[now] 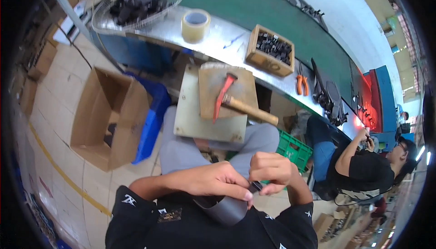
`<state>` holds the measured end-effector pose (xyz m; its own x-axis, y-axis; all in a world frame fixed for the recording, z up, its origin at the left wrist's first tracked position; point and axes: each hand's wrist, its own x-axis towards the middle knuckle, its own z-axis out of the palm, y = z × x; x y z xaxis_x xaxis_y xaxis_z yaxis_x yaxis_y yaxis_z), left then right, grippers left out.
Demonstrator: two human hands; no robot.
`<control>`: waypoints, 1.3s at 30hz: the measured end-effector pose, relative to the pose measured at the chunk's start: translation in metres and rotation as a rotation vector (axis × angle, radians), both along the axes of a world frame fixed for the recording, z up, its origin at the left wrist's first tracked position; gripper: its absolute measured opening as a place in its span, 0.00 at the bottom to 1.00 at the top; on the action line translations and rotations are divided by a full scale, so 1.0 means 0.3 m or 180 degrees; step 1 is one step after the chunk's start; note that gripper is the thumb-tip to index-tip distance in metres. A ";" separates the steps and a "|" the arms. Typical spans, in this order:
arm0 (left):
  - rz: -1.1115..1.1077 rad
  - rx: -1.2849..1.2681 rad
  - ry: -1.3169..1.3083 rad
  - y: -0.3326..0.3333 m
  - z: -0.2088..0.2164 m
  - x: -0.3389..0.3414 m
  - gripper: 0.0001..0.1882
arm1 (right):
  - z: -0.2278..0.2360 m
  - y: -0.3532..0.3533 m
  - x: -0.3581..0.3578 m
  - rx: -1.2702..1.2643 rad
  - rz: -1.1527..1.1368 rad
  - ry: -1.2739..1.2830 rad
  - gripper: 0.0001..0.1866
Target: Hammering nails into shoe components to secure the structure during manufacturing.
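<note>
Head view. Left hand (pixel 220 183), fingers clamped on a curved dark band (pixel 227 211) before the torso; right hand (pixel 271 171), fingers curled closed at its small black end piece (pixel 255 186). Beyond, a red-headed hammer (pixel 223 97) lies on a brown board (pixel 246 85).

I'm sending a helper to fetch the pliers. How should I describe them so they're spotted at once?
Find the long green surface and follow its shiny metal edge to the wooden box of small dark parts. The pliers lie on that edge, just right of the box. Bright orange handles set them apart from the black pieces on their other side.
</note>
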<state>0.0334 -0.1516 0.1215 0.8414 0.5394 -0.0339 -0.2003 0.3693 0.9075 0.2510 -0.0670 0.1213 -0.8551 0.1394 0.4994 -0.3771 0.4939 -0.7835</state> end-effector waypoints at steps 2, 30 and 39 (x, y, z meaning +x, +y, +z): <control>0.0732 0.0057 0.0507 0.040 0.002 -0.044 0.15 | -0.002 0.050 0.027 0.0520 -0.0863 -0.0581 0.28; 0.3604 0.4525 0.3003 0.553 0.064 0.035 0.35 | 0.049 0.650 0.347 0.5270 -0.5061 -0.1866 0.05; 0.3422 0.4710 0.2596 0.455 0.113 0.107 0.17 | 0.191 0.246 0.083 0.3638 -0.3289 0.0543 0.14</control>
<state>0.0654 -0.0150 0.1554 0.2352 0.6827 0.6918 0.7526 -0.5784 0.3149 0.2758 0.0067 0.1787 -0.5544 0.1025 0.8259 0.4507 0.8713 0.1944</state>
